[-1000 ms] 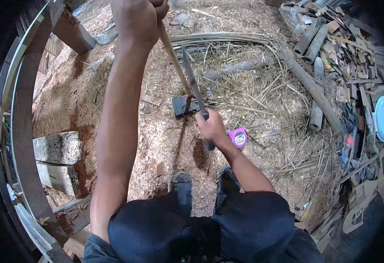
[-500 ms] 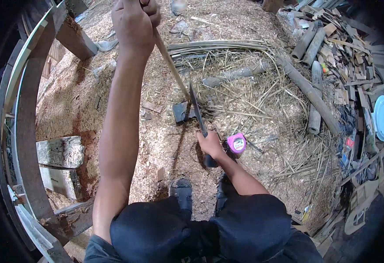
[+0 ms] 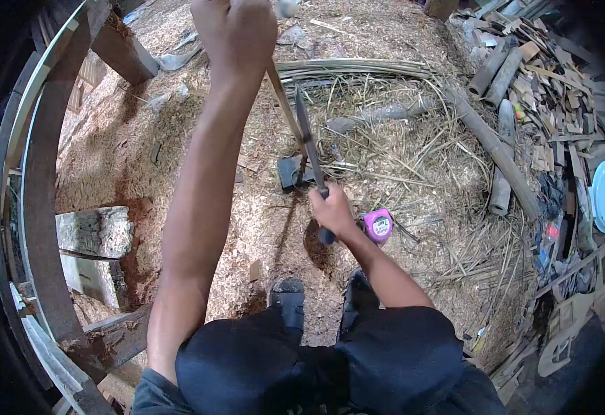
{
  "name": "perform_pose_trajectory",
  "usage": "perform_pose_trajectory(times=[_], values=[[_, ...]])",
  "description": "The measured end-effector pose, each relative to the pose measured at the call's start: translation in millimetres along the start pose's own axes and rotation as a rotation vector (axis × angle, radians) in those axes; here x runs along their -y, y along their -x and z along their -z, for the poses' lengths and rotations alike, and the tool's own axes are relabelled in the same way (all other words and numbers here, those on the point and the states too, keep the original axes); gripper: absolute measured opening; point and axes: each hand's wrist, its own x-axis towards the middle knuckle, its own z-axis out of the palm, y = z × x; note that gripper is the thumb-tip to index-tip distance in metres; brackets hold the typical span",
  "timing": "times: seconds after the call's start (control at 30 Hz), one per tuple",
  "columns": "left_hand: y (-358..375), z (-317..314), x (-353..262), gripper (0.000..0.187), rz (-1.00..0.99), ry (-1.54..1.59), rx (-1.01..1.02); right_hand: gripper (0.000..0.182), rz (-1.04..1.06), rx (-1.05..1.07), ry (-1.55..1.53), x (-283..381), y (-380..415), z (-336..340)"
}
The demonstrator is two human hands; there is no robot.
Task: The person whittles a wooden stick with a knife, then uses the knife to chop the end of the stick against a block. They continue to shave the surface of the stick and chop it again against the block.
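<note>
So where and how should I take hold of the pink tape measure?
I'd pinch the pink tape measure across opposite edges of its rounded case, coming from above and the right. Its labelled face looks turned up, which seems to leave the rim for fingers to close on, and the right forearm passes close along its lower left side. What lies under it is hidden.

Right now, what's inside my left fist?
A wooden stick shows just below your left hand. Whatever is inside the grip is covered by the hand itself, and I can't see the stick's upper end.
</note>
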Motion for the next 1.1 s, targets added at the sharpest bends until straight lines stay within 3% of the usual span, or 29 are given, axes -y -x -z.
perform_pose_trajectory(times=[0.07,0.17,0.23,0.33,0.37,0.63,0.7,0.8,0.87,0.97,1.0,1.03,1.07,1.1], values=[[1.6,-2.2,3.3,0.046,-0.081,-0.095,-0.005,0.030,0.024,-0.028,0.061,-3.2,-6.5,1.9],[0.6,-8.4,-1.1,0.048,0.012,-0.053,0.024,0.031,0.064,0.015,-0.163,35.8,-2.9,17.8],[1.5,-7.5,-0.6,0.048,0.024,-0.073,0.023,0.030,0.098,-0.079,-0.133,70.9,7.8,29.1],[0.4,-8.8,-2.2,0.047,-0.039,-0.037,0.024,0.028,0.062,-0.032,-0.108,31.1,4.0,9.1],[2.8,-11.0,-9.7,0.046,0.020,-0.020,-0.008,0.025,-0.080,0.083,0.012,12.8,0.4,6.9],[-2.9,-5.5,4.8,0.044,0.046,-0.064,0.006,0.022,0.196,-0.136,-0.120,37.3,9.4,11.2],[-3.6,-0.6,11.0,0.044,-0.022,0.039,0.082,0.022,-0.073,-0.020,0.095,9.5,8.4,4.6],[1.1,-9.5,-9.8,0.044,0.094,0.013,-0.025,0.025,0.040,-0.018,0.196,-10.0,-4.1,11.2],[3.6,-5.2,-3.2,0.044,0.095,0.002,0.007,0.028,0.096,-0.014,-0.044,14.8,2.0,15.3],[1.4,-8.1,-7.9,0.044,0.073,-0.011,0.015,0.029,0.165,-0.111,-0.160,26.1,12.3,4.8],[2.5,-5.4,-5.7,0.044,0.165,0.407,0.114,0.029,0.012,-0.054,0.004,4.2,11.0,-3.8],[2.3,-3.7,-4.5,0.045,0.251,0.825,0.215,0.036,-0.170,0.064,-0.082,-36.6,1.4,-13.0],[0.0,-3.6,-3.7,0.045,0.237,0.825,0.216,0.036,-0.146,0.059,0.023,-40.8,-1.0,-5.7],[-1.3,-2.5,-1.1,0.045,0.093,0.420,0.126,0.035,-0.122,0.059,0.130,-44.1,-4.5,0.2]])
